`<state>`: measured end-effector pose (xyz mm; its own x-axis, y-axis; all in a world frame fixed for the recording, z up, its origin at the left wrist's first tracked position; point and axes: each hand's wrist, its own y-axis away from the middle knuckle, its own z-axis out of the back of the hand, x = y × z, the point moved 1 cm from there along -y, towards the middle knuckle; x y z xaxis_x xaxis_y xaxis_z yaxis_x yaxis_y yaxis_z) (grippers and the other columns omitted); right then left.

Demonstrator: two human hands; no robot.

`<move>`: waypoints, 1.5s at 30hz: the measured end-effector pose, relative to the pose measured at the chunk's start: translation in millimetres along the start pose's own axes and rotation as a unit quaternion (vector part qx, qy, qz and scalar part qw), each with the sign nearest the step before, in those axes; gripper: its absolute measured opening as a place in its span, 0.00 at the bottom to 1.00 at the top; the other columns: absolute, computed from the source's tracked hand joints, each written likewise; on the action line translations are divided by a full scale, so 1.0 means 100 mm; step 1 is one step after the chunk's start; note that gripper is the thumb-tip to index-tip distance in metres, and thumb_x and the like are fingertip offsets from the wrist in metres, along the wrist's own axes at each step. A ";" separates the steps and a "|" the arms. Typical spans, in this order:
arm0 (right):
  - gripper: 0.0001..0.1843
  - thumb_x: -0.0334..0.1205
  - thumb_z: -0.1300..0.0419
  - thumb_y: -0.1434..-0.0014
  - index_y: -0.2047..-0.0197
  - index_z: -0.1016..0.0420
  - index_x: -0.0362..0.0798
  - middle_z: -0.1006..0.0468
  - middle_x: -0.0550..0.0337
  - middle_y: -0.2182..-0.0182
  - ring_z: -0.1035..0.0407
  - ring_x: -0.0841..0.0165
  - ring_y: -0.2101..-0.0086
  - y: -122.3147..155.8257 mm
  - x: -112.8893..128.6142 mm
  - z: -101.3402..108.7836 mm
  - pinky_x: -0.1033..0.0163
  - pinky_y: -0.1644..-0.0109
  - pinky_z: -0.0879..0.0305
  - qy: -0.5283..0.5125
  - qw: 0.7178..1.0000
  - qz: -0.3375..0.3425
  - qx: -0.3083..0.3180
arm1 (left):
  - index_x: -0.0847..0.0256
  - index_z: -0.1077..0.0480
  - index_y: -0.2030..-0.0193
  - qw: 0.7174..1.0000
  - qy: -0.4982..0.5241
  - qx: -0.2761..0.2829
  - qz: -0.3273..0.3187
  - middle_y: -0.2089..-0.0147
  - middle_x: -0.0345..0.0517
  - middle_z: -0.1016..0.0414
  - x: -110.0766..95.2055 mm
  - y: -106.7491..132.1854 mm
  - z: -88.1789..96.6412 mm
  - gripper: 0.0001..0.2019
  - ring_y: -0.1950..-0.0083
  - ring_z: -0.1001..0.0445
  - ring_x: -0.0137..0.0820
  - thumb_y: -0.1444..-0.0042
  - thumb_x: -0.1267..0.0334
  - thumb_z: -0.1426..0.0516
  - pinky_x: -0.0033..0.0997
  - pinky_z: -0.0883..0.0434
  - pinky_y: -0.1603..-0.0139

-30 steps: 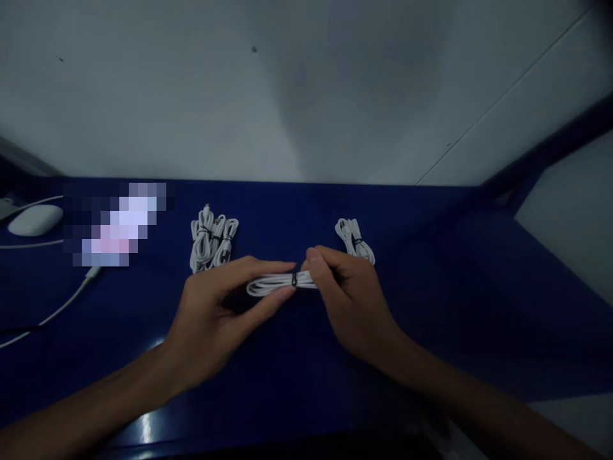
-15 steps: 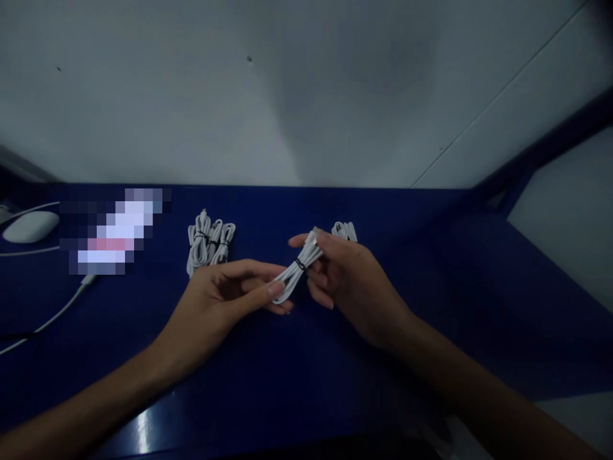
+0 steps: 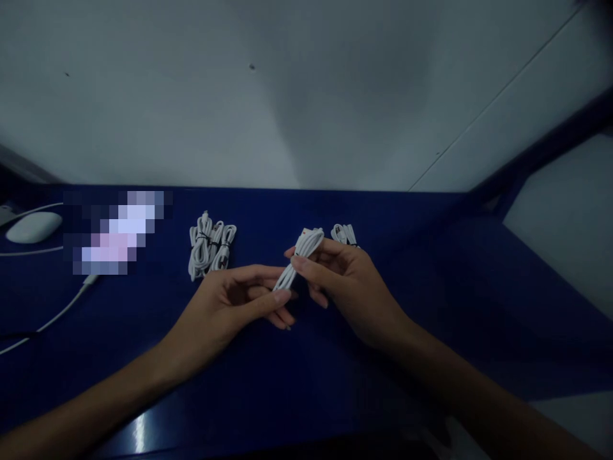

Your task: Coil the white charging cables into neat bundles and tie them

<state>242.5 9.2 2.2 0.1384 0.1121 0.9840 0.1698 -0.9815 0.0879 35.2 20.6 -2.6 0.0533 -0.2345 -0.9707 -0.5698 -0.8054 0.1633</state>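
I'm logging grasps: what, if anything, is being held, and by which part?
A white cable bundle: the left hand pinches its lower end, the right hand grips it near the middle.

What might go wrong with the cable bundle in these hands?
The left hand and right hand both grip the white cable bundle; uneven pulling might loosen its coils. The left hand overlaps the cable pile in view, and might nudge it. The right hand partly hides the white coils beyond, so might brush them.
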 end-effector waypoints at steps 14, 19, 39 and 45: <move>0.13 0.48 0.34 0.26 0.49 0.12 0.50 0.29 0.68 0.76 0.39 0.75 0.77 0.01 -0.03 0.05 0.64 0.70 0.41 -0.084 0.995 -0.029 0.039 | 0.60 0.18 0.40 0.995 0.058 0.084 0.003 0.44 0.57 0.14 0.08 0.01 0.03 0.16 0.58 0.11 0.35 0.20 0.59 0.46 0.32 0.14 0.53; 0.17 0.52 0.30 0.29 0.44 0.13 0.51 0.26 0.66 0.72 0.40 0.74 0.76 0.00 -0.06 0.05 0.66 0.73 0.42 -0.079 0.996 -0.030 0.032 | 0.60 0.18 0.40 0.990 0.096 0.099 0.020 0.52 0.53 0.15 0.07 0.01 0.02 0.15 0.60 0.12 0.34 0.20 0.60 0.46 0.30 0.15 0.56; 0.14 0.52 0.28 0.31 0.59 0.18 0.49 0.29 0.69 0.75 0.41 0.75 0.76 0.01 -0.02 0.03 0.67 0.73 0.43 -0.010 1.000 -0.024 0.000 | 0.62 0.16 0.49 0.996 -0.024 0.075 0.029 0.61 0.49 0.14 -0.01 0.05 -0.02 0.16 0.60 0.13 0.34 0.22 0.54 0.43 0.31 0.17 0.53; 0.19 0.57 0.33 0.27 0.59 0.17 0.49 0.31 0.68 0.76 0.41 0.76 0.77 -0.01 -0.07 0.05 0.68 0.72 0.43 -0.030 0.999 -0.009 -0.004 | 0.64 0.21 0.44 0.995 0.056 0.069 0.035 0.54 0.54 0.16 0.05 0.03 -0.03 0.18 0.61 0.12 0.36 0.20 0.53 0.46 0.32 0.15 0.57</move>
<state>246.3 10.5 -5.8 0.1940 0.1381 0.9712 0.1645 -0.9806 0.1066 36.5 15.8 -6.7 0.0963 -0.3522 -0.9310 -0.6820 -0.7046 0.1960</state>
